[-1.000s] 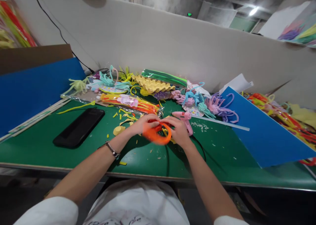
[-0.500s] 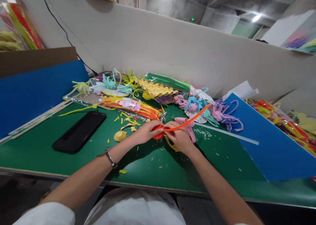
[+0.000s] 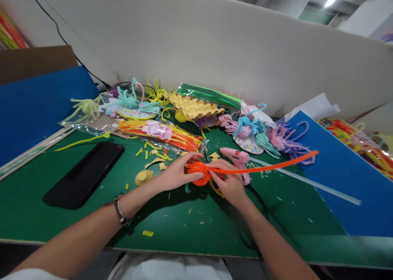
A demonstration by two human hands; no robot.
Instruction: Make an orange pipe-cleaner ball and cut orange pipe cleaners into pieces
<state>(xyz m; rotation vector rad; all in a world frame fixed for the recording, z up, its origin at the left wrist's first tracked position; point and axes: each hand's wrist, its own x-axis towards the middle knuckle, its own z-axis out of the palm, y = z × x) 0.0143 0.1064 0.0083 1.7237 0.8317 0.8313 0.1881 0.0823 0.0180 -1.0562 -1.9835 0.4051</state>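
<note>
Orange pipe-cleaner coil [image 3: 199, 174] pinched just above the green table [image 3: 172, 226] between left hand [image 3: 175, 176] and right hand [image 3: 231, 185], fingers of both closed on it, free tail [image 3: 276, 164] running long and straight rightward past the pink glue gun [image 3: 238, 157], nearer the right hand.

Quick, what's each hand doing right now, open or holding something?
Left hand: closed, fingers holding the coiled end of the orange pipe cleaner.
Right hand: closed, pinching the same pipe cleaner's straight tail beside the coil.
</note>
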